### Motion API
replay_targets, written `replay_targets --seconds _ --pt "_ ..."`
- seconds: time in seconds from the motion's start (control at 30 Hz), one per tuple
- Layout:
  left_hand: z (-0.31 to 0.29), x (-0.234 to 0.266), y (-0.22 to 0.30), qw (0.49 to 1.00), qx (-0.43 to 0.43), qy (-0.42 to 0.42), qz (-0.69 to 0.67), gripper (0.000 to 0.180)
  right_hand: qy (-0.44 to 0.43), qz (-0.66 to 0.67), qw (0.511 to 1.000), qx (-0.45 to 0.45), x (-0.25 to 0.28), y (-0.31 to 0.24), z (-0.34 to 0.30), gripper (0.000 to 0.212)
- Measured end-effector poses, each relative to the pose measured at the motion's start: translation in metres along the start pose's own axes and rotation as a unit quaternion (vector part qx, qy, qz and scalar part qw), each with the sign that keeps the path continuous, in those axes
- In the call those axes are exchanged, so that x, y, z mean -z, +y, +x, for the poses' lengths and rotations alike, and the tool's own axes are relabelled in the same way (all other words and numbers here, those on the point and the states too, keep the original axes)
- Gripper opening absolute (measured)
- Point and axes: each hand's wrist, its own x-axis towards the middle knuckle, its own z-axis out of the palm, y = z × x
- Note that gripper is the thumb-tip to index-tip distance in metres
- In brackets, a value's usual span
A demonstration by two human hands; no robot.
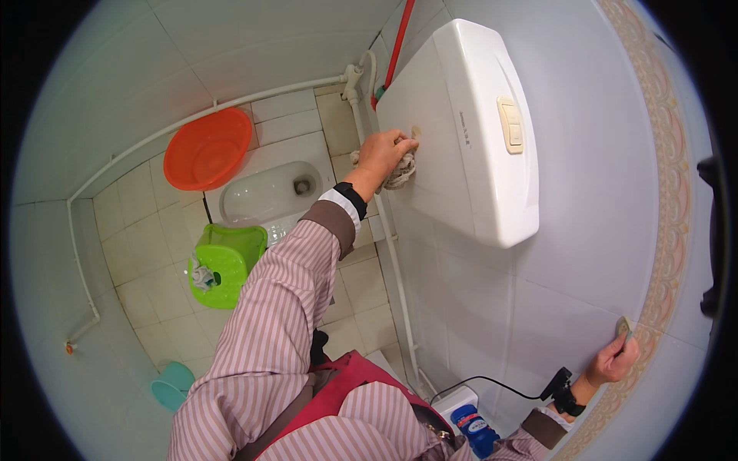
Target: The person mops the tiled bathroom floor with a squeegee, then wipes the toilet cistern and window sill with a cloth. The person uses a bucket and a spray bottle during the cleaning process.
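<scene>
My left hand (pixel 382 160) is closed around a crumpled greyish-white rag (pixel 400 173), which rests against the side of a white toilet cistern (pixel 438 131). A small brownish spot shows on the cistern just by my fingertips. The cistern hangs on the tiled wall, with a cream two-part flush button (pixel 510 125) on its face. Off to the right, my right hand (pixel 615 359) is raised beside the wall's patterned border. Its fingers pinch a small rounded, dull greenish-grey piece (pixel 623 328) whose kind I cannot make out.
Below lies a squat toilet (pixel 269 192), with an orange basin (pixel 207 150) beside it. A green stool (pixel 223 269) carries another rag (pixel 202 275). White pipes (pixel 396 284) run along the walls. A red pole (pixel 400 42) stands behind the cistern; a blue bottle (pixel 475 430) is near my right forearm.
</scene>
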Motion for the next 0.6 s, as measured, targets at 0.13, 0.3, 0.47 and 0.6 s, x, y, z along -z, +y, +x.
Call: replay_targets --seconds 0.13,0.3,0.47,0.6 --pt "0.004 -0.008 -0.013 0.999 0.004 0.031 -0.015 0.023 -0.003 -0.01 1.0 0.006 0.0 0.001 0.0 0.011" --pt "-0.006 -0.01 -0.024 0.967 0.129 0.081 -0.206 0.027 -0.008 0.007 1.0 -0.006 0.002 0.001 -0.002 0.012" --pt "0.005 0.027 0.029 0.762 0.165 0.08 -0.622 0.03 -0.002 0.015 1.0 -0.02 0.001 0.002 -0.002 0.012" --pt "0.049 0.042 0.108 0.79 -0.094 0.075 -0.602 0.035 0.007 0.009 1.0 -0.011 0.001 0.004 -0.004 0.014"
